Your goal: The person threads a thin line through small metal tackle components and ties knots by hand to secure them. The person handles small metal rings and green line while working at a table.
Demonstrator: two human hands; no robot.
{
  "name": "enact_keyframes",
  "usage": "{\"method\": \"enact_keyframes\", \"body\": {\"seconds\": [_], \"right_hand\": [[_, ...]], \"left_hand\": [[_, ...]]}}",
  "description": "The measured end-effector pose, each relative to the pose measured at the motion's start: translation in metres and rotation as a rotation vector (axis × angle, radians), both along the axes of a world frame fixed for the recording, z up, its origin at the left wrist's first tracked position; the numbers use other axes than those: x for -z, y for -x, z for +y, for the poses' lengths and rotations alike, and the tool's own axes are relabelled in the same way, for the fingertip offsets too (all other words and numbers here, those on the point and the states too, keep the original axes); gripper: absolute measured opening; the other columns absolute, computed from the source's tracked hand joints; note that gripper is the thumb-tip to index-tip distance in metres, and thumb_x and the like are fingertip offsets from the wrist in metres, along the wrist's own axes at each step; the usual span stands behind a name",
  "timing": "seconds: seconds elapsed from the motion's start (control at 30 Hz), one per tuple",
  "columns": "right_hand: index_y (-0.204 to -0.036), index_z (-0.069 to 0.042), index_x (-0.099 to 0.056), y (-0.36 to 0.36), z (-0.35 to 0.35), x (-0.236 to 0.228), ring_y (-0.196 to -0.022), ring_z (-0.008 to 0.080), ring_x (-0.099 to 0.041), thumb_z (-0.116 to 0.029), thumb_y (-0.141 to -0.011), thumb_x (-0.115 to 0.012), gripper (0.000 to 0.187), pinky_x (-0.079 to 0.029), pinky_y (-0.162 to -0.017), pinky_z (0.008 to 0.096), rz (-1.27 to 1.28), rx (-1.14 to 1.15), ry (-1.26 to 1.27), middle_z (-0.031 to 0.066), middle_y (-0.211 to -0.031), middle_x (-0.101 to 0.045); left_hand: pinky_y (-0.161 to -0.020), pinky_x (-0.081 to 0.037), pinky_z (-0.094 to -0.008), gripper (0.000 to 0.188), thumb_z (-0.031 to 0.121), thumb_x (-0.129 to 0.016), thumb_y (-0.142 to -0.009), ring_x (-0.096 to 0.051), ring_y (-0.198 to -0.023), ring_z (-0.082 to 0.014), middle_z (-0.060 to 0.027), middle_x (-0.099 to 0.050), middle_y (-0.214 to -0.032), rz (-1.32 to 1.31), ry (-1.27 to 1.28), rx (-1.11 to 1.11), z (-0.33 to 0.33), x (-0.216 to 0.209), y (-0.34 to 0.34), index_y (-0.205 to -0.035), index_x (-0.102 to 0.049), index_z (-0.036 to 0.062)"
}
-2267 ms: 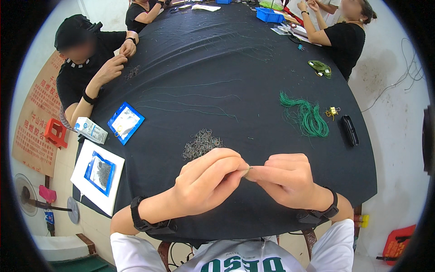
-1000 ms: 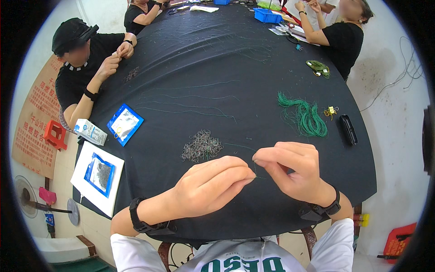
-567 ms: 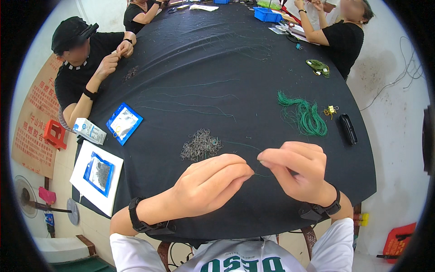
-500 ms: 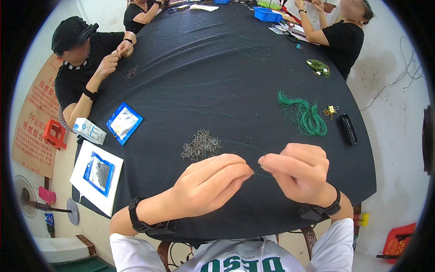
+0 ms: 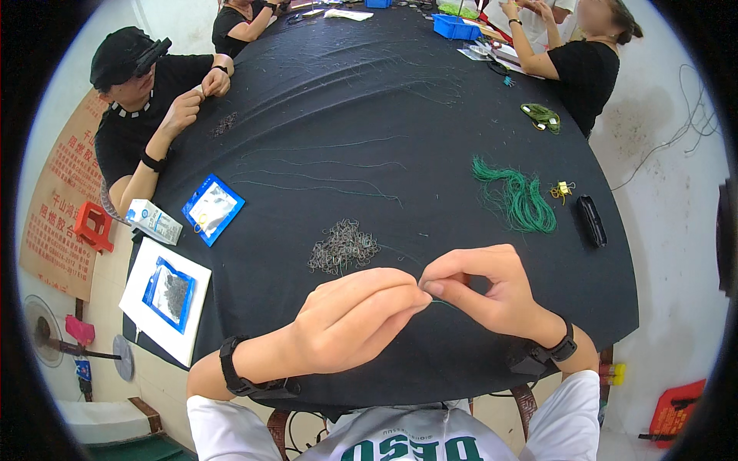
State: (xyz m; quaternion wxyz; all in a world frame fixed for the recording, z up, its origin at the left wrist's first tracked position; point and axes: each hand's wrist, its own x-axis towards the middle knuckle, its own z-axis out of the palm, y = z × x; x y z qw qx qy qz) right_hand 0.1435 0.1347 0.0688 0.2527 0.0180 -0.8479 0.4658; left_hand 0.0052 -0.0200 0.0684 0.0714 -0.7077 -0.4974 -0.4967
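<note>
My left hand and my right hand meet fingertip to fingertip above the near edge of the black cloth-covered table. Between the pinched fingers runs a thin green thread; whatever small piece sits on it is hidden by the fingers. Just beyond my hands lies a pile of small metal rings. A bundle of green threads lies further to the right.
A blue packet, a small carton and a white tray with another blue packet sit at the left. A black case and yellow clips lie right. Other people work at the far left and far right.
My right hand drew apart from the left to the right, then came back in; the fingertips of both hands are now touching again over the thread.
</note>
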Motion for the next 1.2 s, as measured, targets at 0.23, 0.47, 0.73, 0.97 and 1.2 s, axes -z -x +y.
{"method": "enact_keyframes", "body": {"seconds": [0.23, 0.47, 0.73, 0.97, 1.2], "right_hand": [[-0.092, -0.002, -0.068, -0.001, -0.005, 0.002, -0.054, 0.0045, -0.052, -0.006, -0.084, -0.064, 0.009, -0.039, -0.048, 0.0222, -0.157, -0.115, 0.224, 0.0041, -0.072, -0.066], [-0.086, -0.006, -0.067, 0.001, -0.008, 0.005, -0.049, 0.0152, -0.053, -0.002, -0.072, -0.069, 0.014, -0.041, -0.044, 0.0273, 0.137, -0.037, -0.261, 0.0041, -0.062, -0.059], [-0.086, -0.007, -0.067, -0.012, -0.017, -0.011, -0.045, 0.0128, -0.047, -0.003, -0.058, -0.071, 0.028, -0.036, -0.039, 0.0265, 0.236, 0.111, -0.644, -0.0005, -0.057, -0.046], [-0.089, -0.004, -0.067, -0.007, -0.002, -0.011, -0.046, 0.0156, -0.049, 0.0, -0.06, -0.072, 0.029, -0.036, -0.041, 0.0272, 0.307, 0.199, -0.558, 0.0026, -0.058, -0.05], [-0.088, -0.002, -0.068, -0.002, -0.001, -0.006, -0.053, 0.0188, -0.061, 0.0, -0.075, -0.07, 0.014, -0.045, -0.048, 0.026, 0.158, 0.1, -0.265, 0.0092, -0.07, -0.066]], "left_hand": [[-0.059, -0.053, -0.0259, 0.019, -0.009, -0.069, -0.072, -0.065, -0.07, -0.0204, -0.0144, -0.065, -0.085, -0.087, -0.031, -0.078, 0.001, 0.002, 0.0, -0.09, -0.063, -0.0034], [-0.059, -0.054, -0.0286, 0.019, -0.011, -0.069, -0.069, -0.065, -0.069, -0.0233, -0.0138, -0.064, -0.082, -0.08, -0.027, -0.128, 0.003, -0.001, -0.003, -0.086, -0.063, -0.0049], [-0.056, -0.052, -0.0266, 0.019, -0.009, -0.071, -0.069, -0.064, -0.067, -0.0205, -0.0142, -0.064, -0.083, 0.106, -0.089, -0.161, 0.007, 0.008, 0.001, -0.087, -0.065, -0.0035], [-0.055, -0.053, -0.0282, 0.02, -0.009, -0.072, -0.066, -0.064, -0.065, -0.0225, -0.0144, -0.064, -0.082, 0.107, -0.072, -0.056, 0.005, 0.008, -0.001, -0.084, -0.064, -0.0045], [-0.056, -0.054, -0.0273, 0.021, -0.009, -0.071, -0.068, -0.065, -0.065, -0.0217, -0.0138, -0.065, -0.083, 0.07, -0.064, -0.042, 0.002, 0.005, -0.002, -0.087, -0.064, -0.004]]}}
